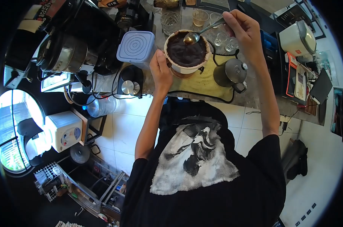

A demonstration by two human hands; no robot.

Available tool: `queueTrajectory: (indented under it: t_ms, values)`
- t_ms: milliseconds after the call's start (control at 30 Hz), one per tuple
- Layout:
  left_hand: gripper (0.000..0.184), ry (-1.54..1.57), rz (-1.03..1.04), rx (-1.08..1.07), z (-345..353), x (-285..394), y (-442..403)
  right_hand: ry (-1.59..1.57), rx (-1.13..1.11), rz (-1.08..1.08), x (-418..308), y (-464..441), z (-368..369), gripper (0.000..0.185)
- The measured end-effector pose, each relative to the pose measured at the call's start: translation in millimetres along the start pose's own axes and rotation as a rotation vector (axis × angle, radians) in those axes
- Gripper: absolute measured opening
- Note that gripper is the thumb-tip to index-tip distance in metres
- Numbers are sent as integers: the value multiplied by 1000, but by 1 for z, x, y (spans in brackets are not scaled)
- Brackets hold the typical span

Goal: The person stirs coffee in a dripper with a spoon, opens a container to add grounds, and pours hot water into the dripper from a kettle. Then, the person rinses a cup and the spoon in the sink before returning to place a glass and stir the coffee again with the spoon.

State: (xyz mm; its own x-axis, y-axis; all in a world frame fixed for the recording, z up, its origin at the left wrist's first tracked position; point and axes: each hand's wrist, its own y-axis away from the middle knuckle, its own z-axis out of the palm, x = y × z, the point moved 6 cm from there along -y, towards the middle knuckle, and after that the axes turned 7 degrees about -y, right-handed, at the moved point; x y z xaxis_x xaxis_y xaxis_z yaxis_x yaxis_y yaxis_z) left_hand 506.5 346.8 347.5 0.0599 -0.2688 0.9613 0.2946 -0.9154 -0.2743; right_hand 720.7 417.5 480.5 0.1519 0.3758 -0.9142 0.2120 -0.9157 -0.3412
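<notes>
While the left hand (162,75) holds the cup (184,70), the right grip (245,30) pinches a spoon (193,37) slanting tip-first leftward over it.

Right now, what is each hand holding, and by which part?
The right hand holds the spoon near its handle's far end. The left hand holds the pale vessel at its left side; the exact grip is partly hidden.

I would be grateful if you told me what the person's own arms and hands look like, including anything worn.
The left hand and right hand are bare, with no gloves, watch or bracelet visible. The forearms are uncovered too. Short black sleeves belong to a black T-shirt with a white-and-grey print.
</notes>
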Motion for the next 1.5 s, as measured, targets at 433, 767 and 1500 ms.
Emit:
queueTrajectory:
  t_ms: [433,767,1500]
  values:
    - [37,100,-55,17,3,16,-15,179,-80,-38,10,-1,13,27]
    - [37,38,-17,11,0,22,-17,-26,-53,165,51,-3,8,32]
    - [40,-23,-44,-41,-3,-8,0,-17,-25,61,8,-1,-8,30]
